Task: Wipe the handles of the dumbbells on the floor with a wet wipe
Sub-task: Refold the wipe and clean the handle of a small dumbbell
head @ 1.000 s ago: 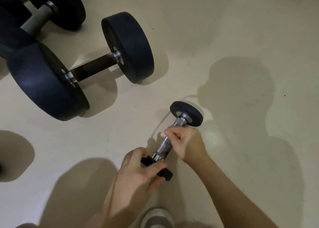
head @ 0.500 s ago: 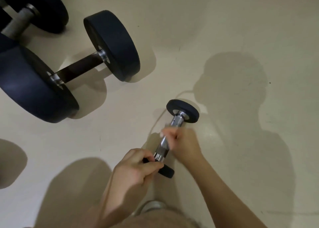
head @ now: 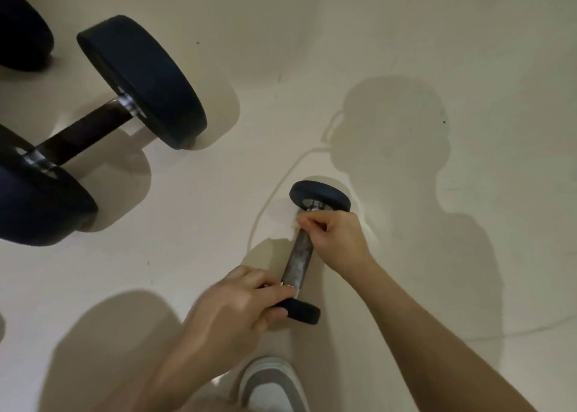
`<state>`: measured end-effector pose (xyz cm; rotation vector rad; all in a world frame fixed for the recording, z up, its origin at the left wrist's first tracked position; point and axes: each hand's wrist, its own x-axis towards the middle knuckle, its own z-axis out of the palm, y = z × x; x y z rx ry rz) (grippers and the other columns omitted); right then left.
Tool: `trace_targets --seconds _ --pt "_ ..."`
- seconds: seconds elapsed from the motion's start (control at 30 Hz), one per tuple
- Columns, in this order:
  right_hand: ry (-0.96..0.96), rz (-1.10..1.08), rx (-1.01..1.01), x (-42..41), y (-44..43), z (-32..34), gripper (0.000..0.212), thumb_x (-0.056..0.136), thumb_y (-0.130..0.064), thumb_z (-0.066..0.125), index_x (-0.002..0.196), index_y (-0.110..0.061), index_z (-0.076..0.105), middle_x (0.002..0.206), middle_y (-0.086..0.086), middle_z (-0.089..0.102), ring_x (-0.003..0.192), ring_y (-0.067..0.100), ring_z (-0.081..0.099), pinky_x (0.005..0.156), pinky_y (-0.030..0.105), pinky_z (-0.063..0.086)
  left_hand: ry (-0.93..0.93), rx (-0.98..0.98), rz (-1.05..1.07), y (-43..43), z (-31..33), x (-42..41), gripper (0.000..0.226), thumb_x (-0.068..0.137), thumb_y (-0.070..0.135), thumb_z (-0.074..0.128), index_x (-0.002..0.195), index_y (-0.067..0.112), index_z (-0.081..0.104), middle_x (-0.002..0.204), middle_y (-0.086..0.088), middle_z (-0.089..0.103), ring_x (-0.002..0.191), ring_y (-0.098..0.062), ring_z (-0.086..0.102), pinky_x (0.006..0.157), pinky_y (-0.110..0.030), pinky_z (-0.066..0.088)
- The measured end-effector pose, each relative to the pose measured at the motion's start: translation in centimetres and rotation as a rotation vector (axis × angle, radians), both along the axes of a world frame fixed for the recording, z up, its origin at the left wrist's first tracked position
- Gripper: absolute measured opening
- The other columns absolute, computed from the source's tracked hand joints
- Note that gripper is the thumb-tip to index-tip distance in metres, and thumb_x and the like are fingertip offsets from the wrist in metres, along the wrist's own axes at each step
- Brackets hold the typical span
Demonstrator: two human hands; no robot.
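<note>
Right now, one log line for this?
left hand grips small dumbbell's near end | right hand pinches handle by far plate | wipe not discernible

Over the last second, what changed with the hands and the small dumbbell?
The right hand slid along the small dumbbell's handle up to the far plate. The left hand still grips the near plate; the large dumbbell has not moved.

The left hand (head: 237,305) curls its fingers round the near end of the small dumbbell (head: 298,262), forearm coming up from below. The right hand (head: 335,237), fingers curled, grips its far end, forearm stretching in from the lower right.
</note>
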<state>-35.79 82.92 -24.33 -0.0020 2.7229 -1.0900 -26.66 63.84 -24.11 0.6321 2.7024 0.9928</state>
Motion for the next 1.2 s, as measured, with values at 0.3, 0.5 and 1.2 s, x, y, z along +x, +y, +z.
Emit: trace_targets --seconds 0.3,0.5,1.2 --pt "0.036 -0.101 0.044 -0.1 1.8 0.2 0.017 0.091 -0.023 0.061 0.089 -0.018 0.077 0.074 -0.005 0.071 0.064 0.010 0.059 0.062 0.028 0.046 0.002 0.022 -0.169 2.0 1.0 0.2 0.043 0.071 0.017 0.072 0.107 0.040 0.068 0.108 0.025 0.067 0.093 -0.002 0.058 0.073 -0.017 0.051" --pt "-0.207 0.213 0.150 4.4 1.9 1.2 0.026 0.093 -0.033 0.056 0.079 -0.020 0.073 0.073 0.001 0.070 0.068 0.019 0.062 0.070 0.038 0.052 -0.020 0.083 -0.147 3.5 0.8 0.2 0.030 0.078 0.029 0.071 0.106 0.038 0.063 0.103 0.022 0.064 0.092 -0.003 0.052 0.070 -0.025 0.052" --pt "-0.144 -0.018 0.111 4.3 7.4 0.9 0.020 0.093 -0.030 0.056 0.107 -0.025 0.069 0.080 -0.017 0.061 0.072 0.004 0.057 0.074 0.025 0.048 -0.335 -0.050 -0.183 8.6 2.2 -1.7 0.020 0.076 0.048 0.071 0.091 0.035 0.065 0.083 0.019 0.054 0.080 -0.002 0.046 0.070 -0.020 0.038"
